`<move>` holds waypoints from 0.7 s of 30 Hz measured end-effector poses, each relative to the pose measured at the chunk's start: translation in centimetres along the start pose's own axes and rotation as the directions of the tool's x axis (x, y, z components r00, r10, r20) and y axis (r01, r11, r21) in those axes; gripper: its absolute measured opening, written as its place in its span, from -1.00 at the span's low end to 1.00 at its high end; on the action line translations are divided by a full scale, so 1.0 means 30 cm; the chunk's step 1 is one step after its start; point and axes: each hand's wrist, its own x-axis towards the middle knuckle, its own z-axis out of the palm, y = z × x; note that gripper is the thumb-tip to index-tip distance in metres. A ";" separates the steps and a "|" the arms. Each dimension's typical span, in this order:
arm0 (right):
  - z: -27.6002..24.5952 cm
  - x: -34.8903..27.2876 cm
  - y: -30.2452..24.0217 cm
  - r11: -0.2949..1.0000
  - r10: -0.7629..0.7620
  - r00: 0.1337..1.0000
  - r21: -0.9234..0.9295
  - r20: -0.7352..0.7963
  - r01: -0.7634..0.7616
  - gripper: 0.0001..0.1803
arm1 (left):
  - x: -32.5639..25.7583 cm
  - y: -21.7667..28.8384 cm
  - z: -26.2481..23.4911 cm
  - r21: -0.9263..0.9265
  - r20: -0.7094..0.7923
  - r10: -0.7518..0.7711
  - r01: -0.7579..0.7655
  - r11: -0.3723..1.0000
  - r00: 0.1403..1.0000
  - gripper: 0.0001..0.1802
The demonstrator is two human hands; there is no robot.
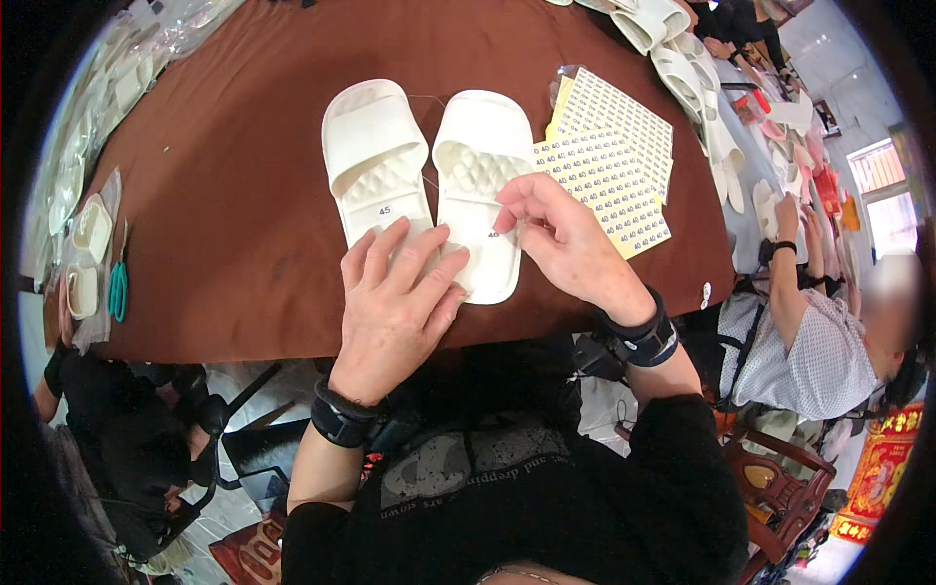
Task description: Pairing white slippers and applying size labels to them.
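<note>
Had labels [384,211] on both slippers [468,195] left of the sheets [604,185], perhaps lacking only smoothing; spread left hand [400,297] across both, narrowed right hand [565,234] over one label; could not tell whether holding anything.

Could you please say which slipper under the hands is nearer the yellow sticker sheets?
The right white padded slipper: it lies beside the yellow sticker sheets, while the left white padded slipper lies farther away.

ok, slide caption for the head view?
Left hand spread over two white slippers, right hand by a label, sticker sheets alongside on brown cloth.
</note>
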 end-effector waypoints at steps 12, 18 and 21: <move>0.013 -0.041 -0.007 0.999 -0.040 0.992 0.026 -0.118 0.044 -0.67 | 0.002 0.004 0.001 0.007 0.009 0.008 -0.008 1.000 1.000 -0.57; 0.030 -0.060 -0.028 0.998 -0.054 0.991 0.007 -0.121 0.055 -0.68 | -0.001 -0.001 0.005 0.009 0.018 0.001 -0.001 1.000 1.000 -0.58; 0.032 -0.067 -0.027 0.999 -0.039 0.993 -0.025 -0.115 0.037 -0.69 | -0.001 0.000 0.005 0.005 0.024 -0.001 0.001 1.000 1.000 -0.57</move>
